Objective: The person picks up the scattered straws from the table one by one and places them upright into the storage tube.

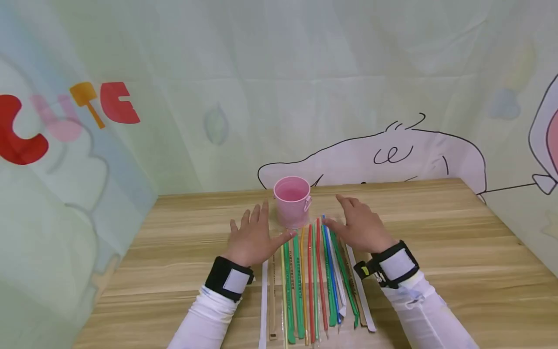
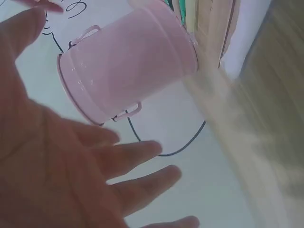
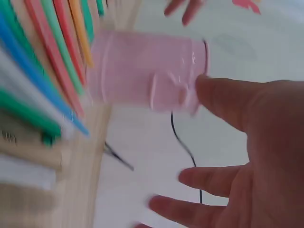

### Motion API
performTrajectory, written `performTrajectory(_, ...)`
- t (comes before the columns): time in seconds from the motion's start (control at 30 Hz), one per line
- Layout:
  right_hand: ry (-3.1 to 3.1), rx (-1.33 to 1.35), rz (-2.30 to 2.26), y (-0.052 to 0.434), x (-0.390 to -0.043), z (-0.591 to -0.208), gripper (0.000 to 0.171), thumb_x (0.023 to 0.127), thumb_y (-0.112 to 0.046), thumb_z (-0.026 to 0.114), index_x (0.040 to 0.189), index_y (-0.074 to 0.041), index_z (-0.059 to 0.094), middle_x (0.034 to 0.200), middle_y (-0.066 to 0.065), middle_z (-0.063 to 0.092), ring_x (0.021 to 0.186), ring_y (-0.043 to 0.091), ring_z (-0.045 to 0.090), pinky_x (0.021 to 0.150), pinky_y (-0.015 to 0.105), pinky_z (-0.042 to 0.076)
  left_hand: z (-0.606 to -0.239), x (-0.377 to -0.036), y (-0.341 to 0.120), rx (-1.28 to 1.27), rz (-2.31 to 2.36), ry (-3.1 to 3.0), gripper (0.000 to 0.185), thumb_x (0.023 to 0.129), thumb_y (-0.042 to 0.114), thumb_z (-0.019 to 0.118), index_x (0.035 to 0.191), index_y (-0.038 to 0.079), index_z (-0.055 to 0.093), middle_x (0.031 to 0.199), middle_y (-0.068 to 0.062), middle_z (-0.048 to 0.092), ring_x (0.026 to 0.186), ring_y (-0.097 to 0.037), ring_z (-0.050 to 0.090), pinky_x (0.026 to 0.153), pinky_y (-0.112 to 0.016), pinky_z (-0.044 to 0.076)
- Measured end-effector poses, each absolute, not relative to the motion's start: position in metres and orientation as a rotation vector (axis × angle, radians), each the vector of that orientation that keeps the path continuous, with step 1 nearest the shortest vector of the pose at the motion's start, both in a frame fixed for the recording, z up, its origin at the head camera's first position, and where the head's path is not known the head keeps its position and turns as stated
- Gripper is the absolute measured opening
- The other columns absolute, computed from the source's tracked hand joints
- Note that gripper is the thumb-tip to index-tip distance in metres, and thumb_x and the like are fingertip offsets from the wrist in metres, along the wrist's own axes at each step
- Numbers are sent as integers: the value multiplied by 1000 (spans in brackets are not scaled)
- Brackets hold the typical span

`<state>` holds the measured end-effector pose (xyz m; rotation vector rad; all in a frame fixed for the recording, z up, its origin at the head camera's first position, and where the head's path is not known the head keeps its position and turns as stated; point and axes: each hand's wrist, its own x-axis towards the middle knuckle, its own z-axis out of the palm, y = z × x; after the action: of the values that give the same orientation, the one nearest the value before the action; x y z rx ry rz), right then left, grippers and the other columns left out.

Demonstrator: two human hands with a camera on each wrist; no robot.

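A small pink bucket [image 1: 293, 211] with little side loops stands upright toward the back of the table. In front of it lies a side-by-side row of long thin straws, among them red straws [image 1: 311, 276], a blue straw [image 1: 332, 276] and wide green printed strips [image 1: 300, 295]. My left hand [image 1: 252, 238] is spread to the left of the bucket, thumb toward the row's far end. To its right, my right hand [image 1: 365, 228] has its fingers apart, the thumb over the far ends of the straws. Both wrist views show the bucket [image 2: 128, 61] beyond empty, extended fingers.
Brown printed strips [image 1: 273, 295] and white strips [image 1: 264, 305] lie at the sides of the row. The wood-grain table [image 1: 183, 271] ends at a printed cloth backdrop [image 1: 183, 121] close behind the bucket. Black bands [image 1: 394, 264] circle both wrists over white sleeves.
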<state>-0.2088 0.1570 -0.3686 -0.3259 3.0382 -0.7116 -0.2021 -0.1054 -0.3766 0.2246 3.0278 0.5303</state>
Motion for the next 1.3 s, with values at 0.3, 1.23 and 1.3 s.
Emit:
performTrajectory(0.3,2863,-195,-657,181,-222,-376,28,96,-29,70,106,-3,71,86,8,71,71,21,61,58,32,47,-381,-221,-110,338,1106,2957,121,85,65,75,167,9,4,171,-19,23,156,-41,28,118,-66,35)
performTrajectory(1.23,2762,-20,-633,180,-226,-403,46,84,-22,74,50,-17,44,45,-7,39,42,9,36,42,23,27,-410,-274,-93,361,1618,2630,126,77,25,93,166,13,5,161,-15,40,151,-38,40,121,-56,37)
performTrajectory(1.3,2761,-22,-634,183,-226,-403,47,86,-23,73,50,-17,44,45,-7,39,42,9,36,42,23,27,-412,-277,-90,395,1629,2627,125,77,24,94,166,15,7,161,-13,41,151,-35,40,122,-55,36)
